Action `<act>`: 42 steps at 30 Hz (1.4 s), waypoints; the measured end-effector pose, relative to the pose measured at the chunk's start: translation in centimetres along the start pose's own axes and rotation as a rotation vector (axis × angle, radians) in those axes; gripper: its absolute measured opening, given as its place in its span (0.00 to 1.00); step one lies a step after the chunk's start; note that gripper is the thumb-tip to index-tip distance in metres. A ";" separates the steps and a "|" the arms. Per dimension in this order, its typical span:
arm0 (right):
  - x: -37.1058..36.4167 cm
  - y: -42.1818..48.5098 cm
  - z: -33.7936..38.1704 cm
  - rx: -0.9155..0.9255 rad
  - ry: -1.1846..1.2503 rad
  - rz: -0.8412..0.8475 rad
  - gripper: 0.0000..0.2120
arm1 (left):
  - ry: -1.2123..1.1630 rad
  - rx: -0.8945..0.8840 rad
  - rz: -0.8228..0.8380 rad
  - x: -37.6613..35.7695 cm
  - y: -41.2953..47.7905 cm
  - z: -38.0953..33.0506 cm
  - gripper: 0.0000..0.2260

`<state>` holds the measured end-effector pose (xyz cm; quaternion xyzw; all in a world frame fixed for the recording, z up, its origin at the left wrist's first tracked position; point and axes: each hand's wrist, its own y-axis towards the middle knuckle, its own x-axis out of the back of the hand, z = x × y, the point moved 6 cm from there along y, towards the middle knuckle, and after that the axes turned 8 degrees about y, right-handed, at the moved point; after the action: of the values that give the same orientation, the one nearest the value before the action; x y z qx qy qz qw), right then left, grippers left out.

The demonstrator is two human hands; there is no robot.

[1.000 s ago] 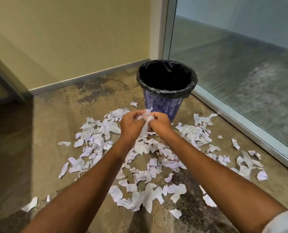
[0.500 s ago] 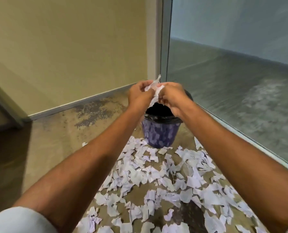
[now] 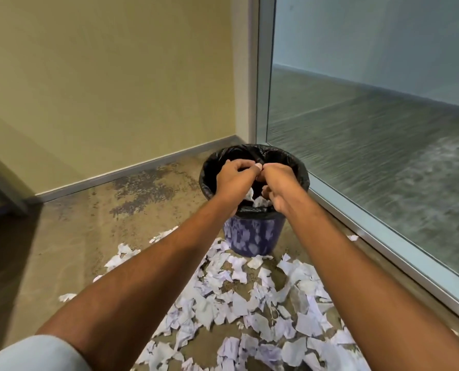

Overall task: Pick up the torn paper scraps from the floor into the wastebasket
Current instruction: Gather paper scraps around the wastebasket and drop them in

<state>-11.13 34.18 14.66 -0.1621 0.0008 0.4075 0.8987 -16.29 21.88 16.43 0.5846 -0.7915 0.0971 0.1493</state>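
While L hand (image 3: 233, 178) & R hand (image 3: 279, 183) hover over the purple wastebasket (image 3: 252, 236), fingers curled, grip unclear, most torn paper scraps (image 3: 249, 303) lie on the floor (image 3: 102, 250); job barely started.

One camera on my head, facing forward and down, wastebasket (image 3: 253, 236) close ahead, paper scraps (image 3: 249, 303) nearer below.
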 end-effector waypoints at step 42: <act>6.9 -16.9 -29.9 0.032 -1.497 0.381 0.37 | 0.947 -0.094 0.436 -1.9 -24.2 25.9 0.25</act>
<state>9.75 20.11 -9.64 0.1727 -0.5731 0.5561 0.5766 4.15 7.85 -9.01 0.2909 -0.7441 0.3442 0.4931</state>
